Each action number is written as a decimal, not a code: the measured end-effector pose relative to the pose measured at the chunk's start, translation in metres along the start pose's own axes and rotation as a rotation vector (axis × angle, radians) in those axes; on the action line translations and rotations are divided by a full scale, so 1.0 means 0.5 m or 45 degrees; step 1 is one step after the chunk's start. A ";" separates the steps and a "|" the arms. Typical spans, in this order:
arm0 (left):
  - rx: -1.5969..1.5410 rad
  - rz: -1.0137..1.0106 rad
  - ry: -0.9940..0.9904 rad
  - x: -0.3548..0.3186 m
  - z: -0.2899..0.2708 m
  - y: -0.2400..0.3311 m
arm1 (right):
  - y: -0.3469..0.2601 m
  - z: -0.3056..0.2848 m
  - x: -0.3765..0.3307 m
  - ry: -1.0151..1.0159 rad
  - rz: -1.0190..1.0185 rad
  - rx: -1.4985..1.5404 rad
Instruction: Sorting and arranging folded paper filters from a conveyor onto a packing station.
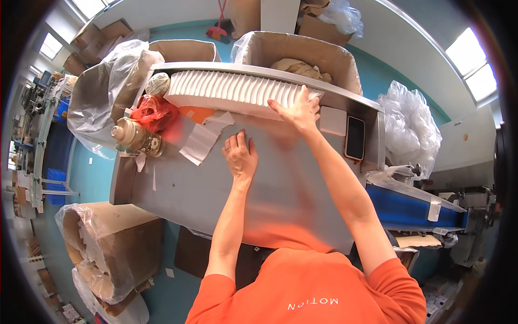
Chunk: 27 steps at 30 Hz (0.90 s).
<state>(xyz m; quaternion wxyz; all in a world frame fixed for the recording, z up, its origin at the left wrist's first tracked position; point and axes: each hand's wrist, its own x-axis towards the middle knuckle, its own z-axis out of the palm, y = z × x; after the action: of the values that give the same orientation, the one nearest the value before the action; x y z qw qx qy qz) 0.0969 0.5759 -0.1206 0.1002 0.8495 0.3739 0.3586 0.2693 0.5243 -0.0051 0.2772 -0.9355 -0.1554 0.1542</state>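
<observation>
A long row of thin white stacked pieces [237,93], standing side by side in a slight curve, lies along the far edge of the grey metal table [216,186]. My right hand [301,110] rests against its right end, thumb spread away from the fingers. My left hand [240,156] is over the middle of the table, palm down, its fingers apart and loosely bent, with nothing visible in them. Just left of it lies a creased white paper sheet [200,141]. A white square stack [333,120] sits to the right of my right hand.
A phone [354,138] lies at the table's right side. On the left stand a patterned bottle [137,136] and a red plastic bag [154,112]. Lined cardboard boxes [302,51] stand beyond the far edge. A blue conveyor [413,208] extends right.
</observation>
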 end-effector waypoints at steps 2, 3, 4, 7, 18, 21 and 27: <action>-0.007 -0.012 -0.004 0.000 0.001 0.000 | -0.004 0.009 0.003 0.003 0.014 -0.022; -0.015 -0.017 -0.009 0.000 0.000 -0.002 | -0.004 0.012 0.004 0.009 0.030 -0.039; -0.018 -0.023 -0.007 0.000 0.000 -0.002 | 0.007 0.017 0.007 0.039 0.010 0.000; -0.022 -0.030 -0.022 0.001 0.002 0.000 | 0.029 0.029 0.017 0.091 -0.038 0.053; 0.010 -0.039 -0.025 0.003 0.002 0.000 | 0.037 0.021 0.019 0.024 -0.068 0.096; 0.011 -0.046 -0.041 0.004 0.001 0.003 | 0.030 0.027 0.025 0.055 -0.010 0.091; 0.010 -0.050 -0.034 0.004 -0.001 0.003 | 0.035 0.018 0.020 0.038 -0.012 0.153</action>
<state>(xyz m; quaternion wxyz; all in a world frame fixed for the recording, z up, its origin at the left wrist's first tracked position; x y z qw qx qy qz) 0.0984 0.5760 -0.1187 0.1090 0.8470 0.3905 0.3439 0.2786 0.5180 -0.0241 0.3359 -0.9187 -0.1462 0.1479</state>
